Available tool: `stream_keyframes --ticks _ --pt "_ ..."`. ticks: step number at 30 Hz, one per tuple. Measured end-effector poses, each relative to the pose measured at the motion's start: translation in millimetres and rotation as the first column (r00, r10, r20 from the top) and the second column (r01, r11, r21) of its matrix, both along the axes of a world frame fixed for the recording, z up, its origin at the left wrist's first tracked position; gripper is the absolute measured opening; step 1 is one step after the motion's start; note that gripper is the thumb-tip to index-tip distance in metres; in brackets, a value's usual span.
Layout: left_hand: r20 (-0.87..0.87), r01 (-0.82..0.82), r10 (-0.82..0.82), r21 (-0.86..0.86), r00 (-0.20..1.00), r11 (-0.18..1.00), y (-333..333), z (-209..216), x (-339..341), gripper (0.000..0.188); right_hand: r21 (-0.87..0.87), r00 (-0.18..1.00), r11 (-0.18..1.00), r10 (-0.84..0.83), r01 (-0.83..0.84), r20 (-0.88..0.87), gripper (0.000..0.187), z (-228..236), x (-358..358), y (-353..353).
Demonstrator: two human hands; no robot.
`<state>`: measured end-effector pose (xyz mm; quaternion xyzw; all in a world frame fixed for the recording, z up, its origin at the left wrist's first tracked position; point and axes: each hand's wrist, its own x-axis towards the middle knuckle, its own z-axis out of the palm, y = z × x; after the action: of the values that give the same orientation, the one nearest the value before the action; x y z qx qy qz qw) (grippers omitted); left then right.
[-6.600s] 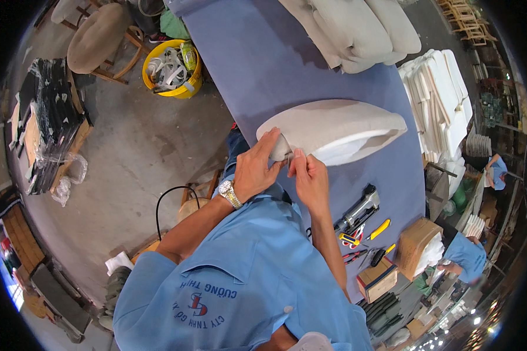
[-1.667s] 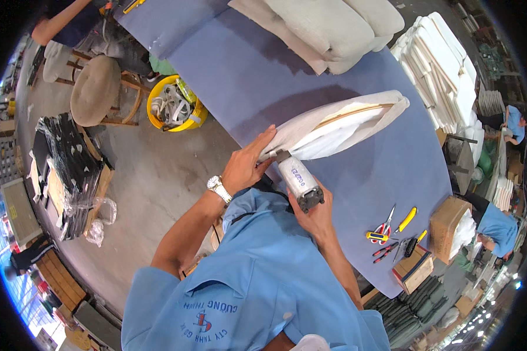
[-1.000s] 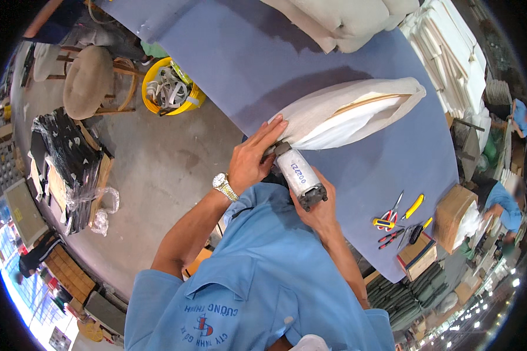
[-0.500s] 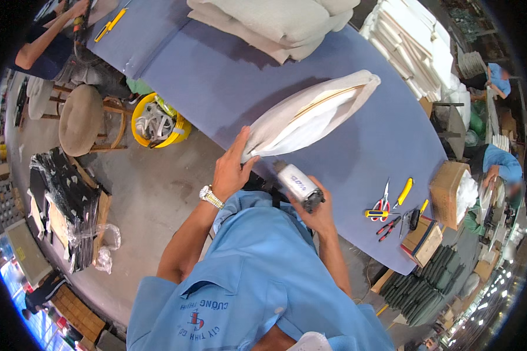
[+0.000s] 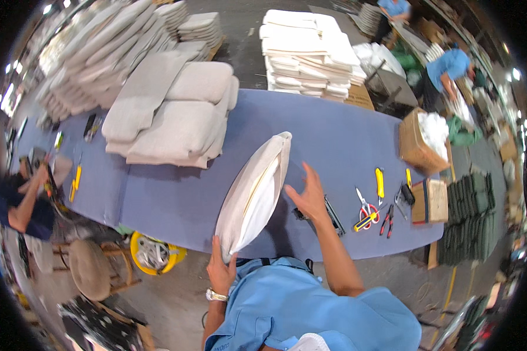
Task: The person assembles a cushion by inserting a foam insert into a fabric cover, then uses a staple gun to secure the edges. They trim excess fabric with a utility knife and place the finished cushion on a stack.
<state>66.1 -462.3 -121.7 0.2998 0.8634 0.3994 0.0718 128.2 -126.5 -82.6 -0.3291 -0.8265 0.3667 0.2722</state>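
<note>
My left hand (image 5: pixel 221 270) is closed on the near end of a beige fabric-covered cushion (image 5: pixel 240 196). The cushion stands on its edge on the blue-grey table, its white inner side and a tan rim facing right. To its right, my right hand (image 5: pixel 311 196) is open above the table, fingers spread and nothing in them. Partly behind that wrist lies a dark tool (image 5: pixel 335 217), its kind unclear from what shows. Further right are red-handled scissors (image 5: pixel 366 209), a yellow-and-black screwdriver (image 5: pixel 365 222), a yellow cutter knife (image 5: pixel 380 184) and red-and-black pliers (image 5: pixel 387 221).
A stack of beige cushions (image 5: pixel 181 126) sits at the table's far left, white padded pieces (image 5: pixel 307 52) beyond its far edge. A carton with white stuffing (image 5: pixel 421 140) and a small wooden box (image 5: pixel 430 202) stand right. A yellow bucket (image 5: pixel 137 254) is below left. Co-workers are nearby.
My right hand has let go of the white-bodied tool and moved up over the table, opening. The cushion has tilted more upright, its near end still in my left hand. The view has shifted.
</note>
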Motion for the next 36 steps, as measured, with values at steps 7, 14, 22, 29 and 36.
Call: stream_keyframes --ticks 7,14,22,29,36 --pt "0.041 -0.001 0.002 -0.041 0.999 0.999 -0.2 9.6 -3.3 0.081 -0.087 0.979 0.976 -0.202 0.2 -0.015 0.046 -20.2 -94.8 54.0" --pt "0.149 0.156 -0.136 -0.137 0.979 0.978 -26.7 22.7 -26.8 0.078 -0.357 0.988 0.923 -0.151 0.145 0.013 0.026 -10.6 -49.0 45.9" --pt "0.837 0.153 0.012 -0.113 0.547 0.982 -118.3 86.4 -14.4 0.08 -0.422 0.993 0.905 -0.092 0.051 -0.078 0.021 -26.3 86.6 -58.2" --pt "0.621 0.771 -0.555 -0.128 0.553 0.624 63.1 82.7 -73.8 0.099 -0.177 0.959 0.971 -0.194 0.159 -0.204 0.02 -0.5 71.9 -51.1" --pt "0.371 0.823 -0.738 -0.173 0.564 0.541 182.8 58.2 -42.4 0.101 -0.258 0.992 0.96 -0.12 0.108 -0.033 0.011 1.0 84.2 -54.3"
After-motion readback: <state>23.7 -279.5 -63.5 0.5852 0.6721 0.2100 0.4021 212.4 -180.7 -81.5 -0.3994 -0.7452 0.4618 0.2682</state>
